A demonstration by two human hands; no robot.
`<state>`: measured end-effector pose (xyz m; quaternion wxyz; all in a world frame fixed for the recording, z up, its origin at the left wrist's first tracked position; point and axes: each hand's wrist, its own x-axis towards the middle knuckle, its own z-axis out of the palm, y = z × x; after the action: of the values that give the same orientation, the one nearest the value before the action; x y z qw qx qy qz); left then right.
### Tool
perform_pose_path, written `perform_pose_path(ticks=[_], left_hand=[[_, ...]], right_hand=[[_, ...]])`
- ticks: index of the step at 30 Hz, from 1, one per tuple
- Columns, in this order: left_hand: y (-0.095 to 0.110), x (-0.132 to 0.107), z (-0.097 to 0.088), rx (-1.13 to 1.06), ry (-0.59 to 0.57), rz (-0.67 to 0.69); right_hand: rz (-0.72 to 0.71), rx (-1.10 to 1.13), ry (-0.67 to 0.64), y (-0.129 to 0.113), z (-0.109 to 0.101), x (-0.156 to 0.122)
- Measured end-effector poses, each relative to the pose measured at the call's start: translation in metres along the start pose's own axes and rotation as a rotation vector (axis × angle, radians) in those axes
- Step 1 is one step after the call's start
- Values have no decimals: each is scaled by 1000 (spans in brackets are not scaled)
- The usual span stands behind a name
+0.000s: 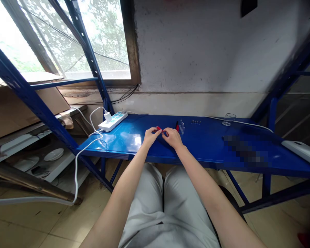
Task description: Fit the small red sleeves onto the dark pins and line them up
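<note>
Over the front part of the blue tabletop [144,120], my two hands meet almost fingertip to fingertip. My left hand [150,137] is closed in a pinch on a small red cylinder [159,128], whose exact kind is too small to make out. My right hand [173,137] has its thumb and fingers pinched at the cylinder's right end; what they hold there is hidden. Just beyond the right hand are a red-and-black piece [177,126] and several small clear plastic pieces [182,126]. Farther right, several tiny metal parts [196,122] sit in a row.
A white power strip [113,121] with a plugged-in charger lies at the table's left end, its cable hanging over the edge. A clear glass [228,119] stands at the back right. A blurred dark object [244,150] and a white device [303,151] lie at right.
</note>
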<state>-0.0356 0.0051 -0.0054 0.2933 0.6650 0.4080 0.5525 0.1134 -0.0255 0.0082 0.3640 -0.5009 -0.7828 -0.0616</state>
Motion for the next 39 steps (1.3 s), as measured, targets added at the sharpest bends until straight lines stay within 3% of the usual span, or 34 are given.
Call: perform_pose_path(ticks=[11,17,25,39], left_hand=[[0,3,0,55,35,-46],[-5,26,-11,445,102,-63],[-10,40,-30,876,5,-45],[-11,45,-31,958,-15,-234]], right_hand=[[36,26,-43,0,-3,-1],[78,21,-88,3,-1,-1],[98,30,-106,5,0,-1],[85,27,-94,4,-2,-2]])
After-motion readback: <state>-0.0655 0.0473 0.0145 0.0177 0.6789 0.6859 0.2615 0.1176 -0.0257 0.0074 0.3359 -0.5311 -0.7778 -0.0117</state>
